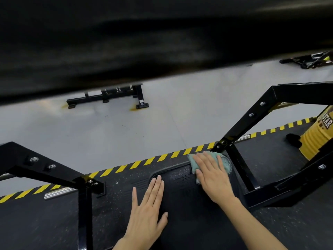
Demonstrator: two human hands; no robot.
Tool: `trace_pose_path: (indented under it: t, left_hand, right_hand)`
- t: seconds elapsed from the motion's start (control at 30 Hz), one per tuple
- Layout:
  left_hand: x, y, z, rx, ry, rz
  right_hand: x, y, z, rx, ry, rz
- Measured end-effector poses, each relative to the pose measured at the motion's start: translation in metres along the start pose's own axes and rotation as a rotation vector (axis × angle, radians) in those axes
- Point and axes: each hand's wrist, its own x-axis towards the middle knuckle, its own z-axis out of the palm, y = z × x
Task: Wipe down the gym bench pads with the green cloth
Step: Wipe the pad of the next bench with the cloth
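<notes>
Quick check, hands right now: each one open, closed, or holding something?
Left hand: open, flat on the black bench pad, holding nothing.
Right hand: open, palm pressing the green cloth onto the pad.

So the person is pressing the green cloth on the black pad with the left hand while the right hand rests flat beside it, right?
Not quite: the hands are swapped. In the head view the right hand presses the green cloth on the black pad, near its far end, while the left hand rests flat beside it.

The right hand (210,175) lay flat on the green cloth (224,162), pressing it to the far end of the black bench pad (182,188), while the left hand (146,208) rested open-palmed beside it.
</notes>
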Motion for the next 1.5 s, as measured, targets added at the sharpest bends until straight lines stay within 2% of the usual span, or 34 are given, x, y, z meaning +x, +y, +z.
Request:
trace_pose_path:
  t: [0.17, 0.37, 0.5, 0.77, 0.9, 0.97, 1.07, 1.23, 1.37, 1.5]
  left_hand:
    - [0.004, 0.004, 0.007, 0.057, -0.014, -0.001]
    - [0.006, 0.002, 0.013, 0.099, 0.029, 0.025]
    - [0.005, 0.002, 0.014, 0.115, 0.042, 0.021]
    - [0.003, 0.001, 0.007, 0.134, 0.028, 0.015]
    - [0.002, 0.001, 0.009, 0.150, 0.004, 0.015]
    - [0.002, 0.001, 0.009, 0.145, 0.002, 0.015]
    - [0.004, -0.001, 0.008, 0.141, 0.011, 0.031]
    - [0.005, -0.007, 0.010, 0.133, 0.043, 0.064]
    - [0.006, -0.007, 0.011, 0.123, 0.058, 0.083]
    - [0.009, -0.007, 0.009, 0.120, 0.056, 0.104]
  right_hand:
    - [0.000, -0.041, 0.004, 0.077, 0.102, 0.128]
    - [-0.007, -0.100, 0.009, 0.156, 0.065, -0.051]
    - [-0.002, -0.066, 0.007, 0.071, 0.010, -0.159]
    - [-0.001, 0.031, -0.001, 0.037, 0.021, 0.090]
    - [-0.002, 0.000, 0.008, 0.106, 0.089, 0.229]
    - [-0.003, -0.018, 0.009, 0.123, 0.114, 0.242]
    - [-0.008, -0.041, 0.007, 0.135, 0.121, 0.177]
    - [-0.022, -0.102, 0.010, 0.224, 0.047, -0.043]
    - [-0.010, -0.074, 0.007, 0.150, -0.001, -0.087]
    - [0.003, -0.009, 0.004, 0.039, 0.017, 0.041]
